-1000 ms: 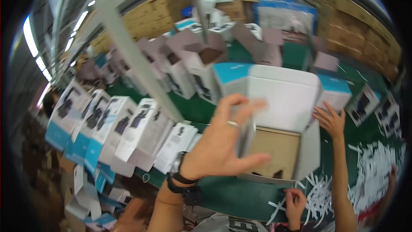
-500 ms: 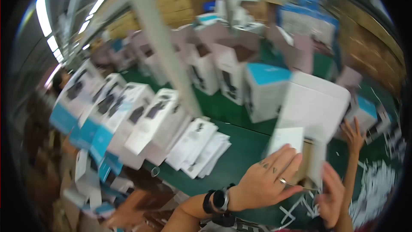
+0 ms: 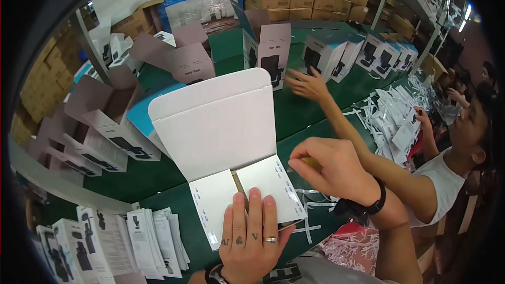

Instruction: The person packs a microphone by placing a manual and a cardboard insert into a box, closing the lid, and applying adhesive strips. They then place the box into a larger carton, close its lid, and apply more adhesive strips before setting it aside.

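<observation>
Directly in front of me is a carton (image 3: 215, 121) with its tall white lid flap raised. Its two white side flaps (image 3: 268, 184) are folded inward, a narrow gap between them. Printed strips run along their outer edges. My left hand (image 3: 250, 242) lies flat across the flaps near the front, fingers stretched out, a ring on one finger. My right hand (image 3: 334, 171) hovers just right of the carton, its thumb and fingers pinched together. Whatever is between them, if anything, is hidden.
Open cartons (image 3: 121, 121) stand at left, beside leaflet stacks (image 3: 155, 242). Closed cartons (image 3: 326, 58) line the far right. A co-worker's hand (image 3: 310, 84) reaches near an upright carton (image 3: 273, 55). Paper strips (image 3: 392, 121) are heaped at right; other people sit there.
The view has swung right. The side flaps now lie folded inward, and my left hand rests flat on them. My right hand has come off the carton's side and closed into a pinch.
</observation>
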A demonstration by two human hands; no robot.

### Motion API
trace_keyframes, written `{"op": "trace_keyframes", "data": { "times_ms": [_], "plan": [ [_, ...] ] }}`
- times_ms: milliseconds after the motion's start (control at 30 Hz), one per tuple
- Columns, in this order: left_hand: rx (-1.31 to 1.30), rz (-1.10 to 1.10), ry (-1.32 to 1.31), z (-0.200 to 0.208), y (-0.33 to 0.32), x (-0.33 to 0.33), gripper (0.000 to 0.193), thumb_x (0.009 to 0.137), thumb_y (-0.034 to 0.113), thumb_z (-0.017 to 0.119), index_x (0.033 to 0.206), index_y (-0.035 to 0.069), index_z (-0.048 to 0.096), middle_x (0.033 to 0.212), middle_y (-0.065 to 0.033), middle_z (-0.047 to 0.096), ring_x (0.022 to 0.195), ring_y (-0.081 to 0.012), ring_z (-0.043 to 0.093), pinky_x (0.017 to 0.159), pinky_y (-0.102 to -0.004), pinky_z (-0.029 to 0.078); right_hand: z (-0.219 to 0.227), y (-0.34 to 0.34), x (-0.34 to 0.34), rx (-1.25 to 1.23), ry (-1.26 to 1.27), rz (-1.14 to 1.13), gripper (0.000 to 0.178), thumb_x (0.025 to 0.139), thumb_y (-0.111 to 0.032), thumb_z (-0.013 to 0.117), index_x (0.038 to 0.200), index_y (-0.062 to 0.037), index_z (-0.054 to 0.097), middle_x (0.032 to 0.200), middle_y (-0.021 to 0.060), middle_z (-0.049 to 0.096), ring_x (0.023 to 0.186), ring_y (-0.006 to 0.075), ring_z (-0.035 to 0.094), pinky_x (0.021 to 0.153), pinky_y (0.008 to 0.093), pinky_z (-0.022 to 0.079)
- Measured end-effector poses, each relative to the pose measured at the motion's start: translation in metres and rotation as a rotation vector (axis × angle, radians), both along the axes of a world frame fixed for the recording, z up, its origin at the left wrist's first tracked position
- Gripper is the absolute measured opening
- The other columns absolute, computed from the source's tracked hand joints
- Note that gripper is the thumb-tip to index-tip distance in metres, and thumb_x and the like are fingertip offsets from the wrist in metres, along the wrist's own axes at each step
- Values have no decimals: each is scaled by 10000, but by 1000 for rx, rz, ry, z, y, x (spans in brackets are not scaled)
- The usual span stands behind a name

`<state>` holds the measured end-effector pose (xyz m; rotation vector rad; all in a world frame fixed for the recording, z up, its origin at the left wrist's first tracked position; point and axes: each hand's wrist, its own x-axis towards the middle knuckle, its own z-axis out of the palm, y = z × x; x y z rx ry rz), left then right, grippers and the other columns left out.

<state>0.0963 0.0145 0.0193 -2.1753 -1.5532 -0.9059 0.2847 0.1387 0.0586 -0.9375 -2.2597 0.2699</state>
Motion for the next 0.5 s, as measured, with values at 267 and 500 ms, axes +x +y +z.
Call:
{"op": "trace_keyframes", "data": {
  "times_ms": [267,500],
  "plan": [
    [-32,18,21,-1,-1,-15,525,948,350,673,1329,-8,624,1386,-232,601,1252,-433,587,1051,-509,478,-7,7,-23,-14,15,-9,106,876,-116,746,882,-71,650,755,77,675,657,284,678,562,361,513],
    [-15,-20,10,2,8,6,512,962,345,666,1333,-5,625,1394,-223,599,1256,-434,585,1045,-510,483,-6,0,-6,-78,57,-24,152,863,-107,787,894,-41,653,794,98,666,669,259,674,575,331,503]
  ]
}}
